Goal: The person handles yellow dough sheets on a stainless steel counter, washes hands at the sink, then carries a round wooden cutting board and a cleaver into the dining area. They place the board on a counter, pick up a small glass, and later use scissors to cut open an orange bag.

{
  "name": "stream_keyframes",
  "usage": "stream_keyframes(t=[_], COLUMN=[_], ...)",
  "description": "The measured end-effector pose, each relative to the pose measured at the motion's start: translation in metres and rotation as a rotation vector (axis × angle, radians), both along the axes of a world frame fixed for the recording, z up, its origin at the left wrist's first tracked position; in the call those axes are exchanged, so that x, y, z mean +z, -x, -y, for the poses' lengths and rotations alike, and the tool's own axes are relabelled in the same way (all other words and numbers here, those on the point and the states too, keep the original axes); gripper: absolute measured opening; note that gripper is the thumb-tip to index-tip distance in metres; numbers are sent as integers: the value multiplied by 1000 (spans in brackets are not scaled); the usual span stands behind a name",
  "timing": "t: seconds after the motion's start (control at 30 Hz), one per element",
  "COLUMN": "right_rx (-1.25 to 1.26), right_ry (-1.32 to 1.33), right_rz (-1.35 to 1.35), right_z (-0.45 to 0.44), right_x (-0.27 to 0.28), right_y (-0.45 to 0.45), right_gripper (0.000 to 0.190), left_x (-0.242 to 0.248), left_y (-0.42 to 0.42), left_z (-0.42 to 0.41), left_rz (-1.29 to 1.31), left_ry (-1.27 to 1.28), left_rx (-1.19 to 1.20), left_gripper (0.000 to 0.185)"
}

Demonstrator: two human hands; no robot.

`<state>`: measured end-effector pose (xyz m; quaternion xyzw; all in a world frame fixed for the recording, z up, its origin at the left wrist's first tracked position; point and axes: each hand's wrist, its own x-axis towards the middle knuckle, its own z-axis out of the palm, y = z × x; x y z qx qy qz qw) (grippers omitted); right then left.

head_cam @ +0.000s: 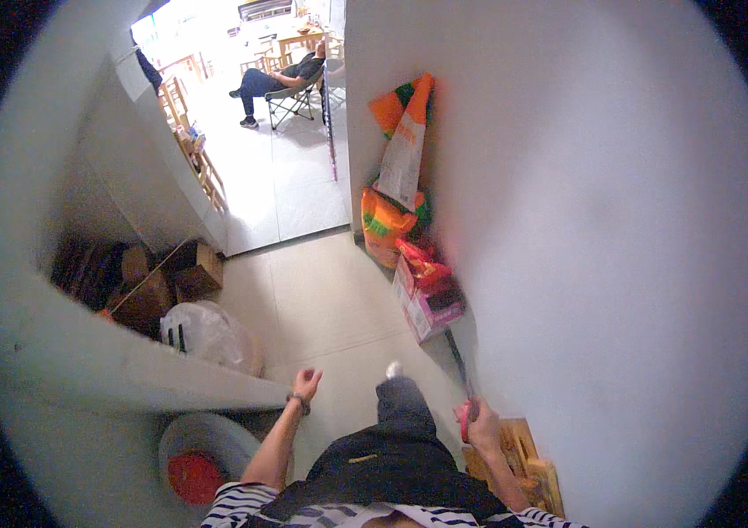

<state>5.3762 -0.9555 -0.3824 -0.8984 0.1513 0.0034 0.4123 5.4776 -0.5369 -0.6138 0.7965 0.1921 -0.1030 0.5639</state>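
My right hand [483,424] grips the looped red handle of what look like scissors [465,422], low beside the white wall. A thin dark length runs forward from that hand towards a pink and white carton [428,315]; I cannot tell where the blades end. Wooden pieces [520,442] stand against the wall behind my right wrist. On the other side, my left hand [306,384] hangs over the tiled floor with its fingers loosely curled. Nothing shows in it, though its palm is hidden. A dark band circles that wrist.
Red plastic packaging [421,263] tops the carton. Orange and green bags [388,221] lean on the wall beyond. At left are a cardboard box [201,270], a white plastic bag [205,333] and a bin [179,435] with something red inside. A person [281,79] reclines in a folding chair through the doorway.
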Motion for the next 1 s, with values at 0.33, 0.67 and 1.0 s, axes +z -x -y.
stream_keyframes(t=[0.33, 0.67, 1.0], right_rx=[-28, -329, -1015], right_ry=[117, 165, -371], right_rz=[-6, -1, 48], right_z=[-4, -14, -135], right_x=[-32, -19, -14], right_y=[-275, -416, -432], right_gripper=[39, 33, 19], left_x=[132, 217, 173], left_y=[-400, -721, -870], left_z=[124, 213, 278], left_rz=[243, 655, 832], left_ry=[39, -181, -223], left_rx=[-228, -398, -435], left_gripper=[77, 112, 91])
